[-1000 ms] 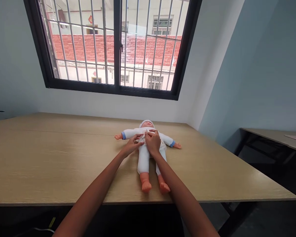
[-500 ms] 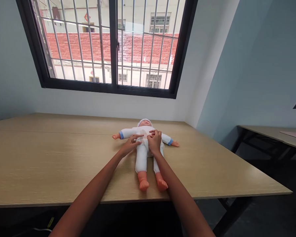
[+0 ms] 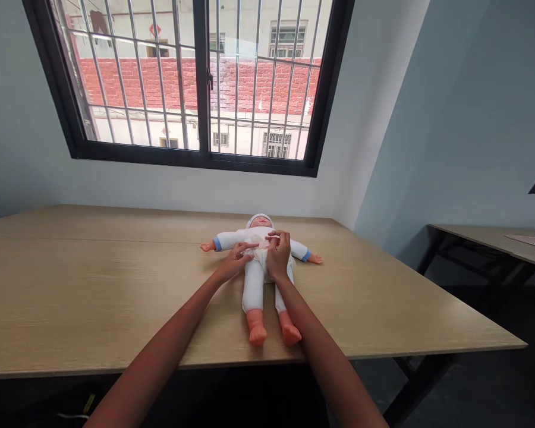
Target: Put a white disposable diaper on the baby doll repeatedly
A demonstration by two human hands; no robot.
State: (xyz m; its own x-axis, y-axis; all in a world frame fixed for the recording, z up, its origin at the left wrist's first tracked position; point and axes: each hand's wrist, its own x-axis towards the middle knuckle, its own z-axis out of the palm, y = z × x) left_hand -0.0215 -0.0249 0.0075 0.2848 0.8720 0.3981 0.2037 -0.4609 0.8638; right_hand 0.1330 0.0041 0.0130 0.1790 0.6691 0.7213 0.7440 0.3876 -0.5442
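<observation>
A baby doll [image 3: 252, 288] in white clothes with blue cuffs and a pale cap lies on its back on the wooden table [image 3: 116, 285], its feet toward me. White, bulky material like a diaper [image 3: 259, 257] wraps its hips. My left hand [image 3: 237, 258] rests at the doll's waist on the left side, fingers stretched out across the belly. Over the right side of the waist, my right hand [image 3: 279, 252] has its fingers drawn together in a pinch. What sits between those fingertips is too small to make out. My right hand and forearm cover part of the doll's hip and leg.
Behind the table is a wall with a black-framed, barred window [image 3: 204, 156]. The table's front edge runs just beyond the doll's feet. Another table [image 3: 481, 241] stands at the far right with a pink sheet [image 3: 532, 240] on it.
My right hand has risen slightly over the doll's belly, its fingers still pinched. My left hand stays at the waist. The whole view has shifted a little.
</observation>
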